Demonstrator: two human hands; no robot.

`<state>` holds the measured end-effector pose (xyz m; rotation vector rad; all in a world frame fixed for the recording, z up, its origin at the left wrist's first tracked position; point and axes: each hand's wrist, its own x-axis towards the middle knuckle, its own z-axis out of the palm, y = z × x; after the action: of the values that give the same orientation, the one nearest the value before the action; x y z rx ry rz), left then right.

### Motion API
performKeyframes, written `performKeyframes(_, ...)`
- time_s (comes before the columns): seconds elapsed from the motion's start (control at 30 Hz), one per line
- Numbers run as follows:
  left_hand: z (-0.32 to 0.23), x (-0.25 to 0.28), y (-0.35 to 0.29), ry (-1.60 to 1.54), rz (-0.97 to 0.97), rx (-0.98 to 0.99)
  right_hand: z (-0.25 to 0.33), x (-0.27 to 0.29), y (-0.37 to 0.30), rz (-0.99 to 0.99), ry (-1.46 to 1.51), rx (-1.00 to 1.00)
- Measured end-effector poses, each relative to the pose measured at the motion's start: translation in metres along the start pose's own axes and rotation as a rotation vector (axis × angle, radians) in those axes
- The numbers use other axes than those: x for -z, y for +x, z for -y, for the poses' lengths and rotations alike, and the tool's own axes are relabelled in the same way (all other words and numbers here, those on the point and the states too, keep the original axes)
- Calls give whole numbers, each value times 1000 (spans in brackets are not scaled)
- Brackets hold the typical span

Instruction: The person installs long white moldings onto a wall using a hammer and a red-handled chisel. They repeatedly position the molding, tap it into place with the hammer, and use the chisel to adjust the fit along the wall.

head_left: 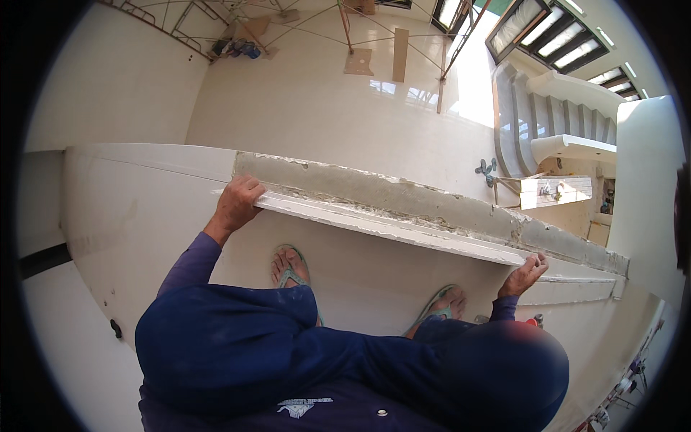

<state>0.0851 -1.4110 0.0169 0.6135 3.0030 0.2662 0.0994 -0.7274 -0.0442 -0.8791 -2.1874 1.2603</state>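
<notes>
A long, narrow white slab strip [389,232] lies across in front of me, close along the near side of a bare grey concrete ledge [374,189]. My left hand [240,203] is closed on its left end, fingers bent over the edge. At the right end, my right hand [525,275] grips the strip with curled fingers; its underside is hidden. The ledge has rough, chipped edges with whitish residue. Whether the strip rests on anything underneath, I cannot tell.
My sandalled feet [291,266] stand on the pale floor below the strip. Beyond the ledge lies a lower floor [288,93] with scaffolding [345,29], cardboard pieces [358,62] and a makeshift table [568,191]. Curved stairs [512,122] rise at right. A red-topped object sits by my right knee.
</notes>
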Motion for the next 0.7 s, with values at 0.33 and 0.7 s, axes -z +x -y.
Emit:
performKeyframes(0.33, -20, -13, -39, 78, -2, 9, -16, 7, -33, -84, 377, -348)
performKeyframes(0.7, -34, -20, -65, -13, 24, 88, -57, 41, -42, 108, 137, -395)
